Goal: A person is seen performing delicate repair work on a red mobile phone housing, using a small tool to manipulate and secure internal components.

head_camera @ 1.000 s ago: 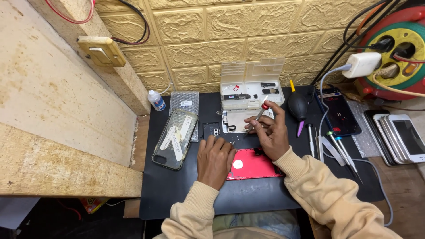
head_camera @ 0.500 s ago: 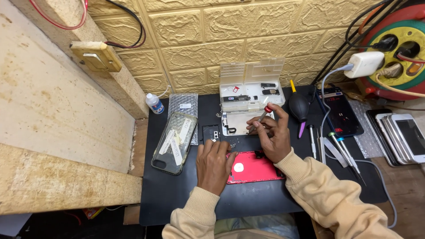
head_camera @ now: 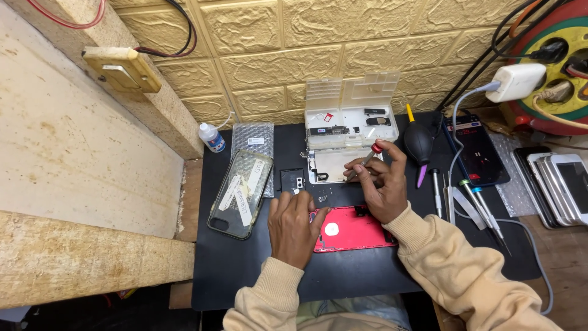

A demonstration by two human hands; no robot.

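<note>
Two bare hands at work. Right hand point(head_camera: 381, 187) pinches a slim red-capped screwdriver point(head_camera: 366, 159) between thumb and fingertips, fingers curled tight, tip angled down-left. Left hand point(head_camera: 294, 225) lies flat, fingers loosely spread, pressing the left end of a red opened phone body point(head_camera: 353, 232) on the black work mat point(head_camera: 245, 270). Far of them, a white compartment parts tray point(head_camera: 350, 119); left, a clear phone case point(head_camera: 240, 193).

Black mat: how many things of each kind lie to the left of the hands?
Small bottle: 1
Bubble-wrap bag: 1
Phone in clear case: 1
Small black part: 1
Total: 4
</note>
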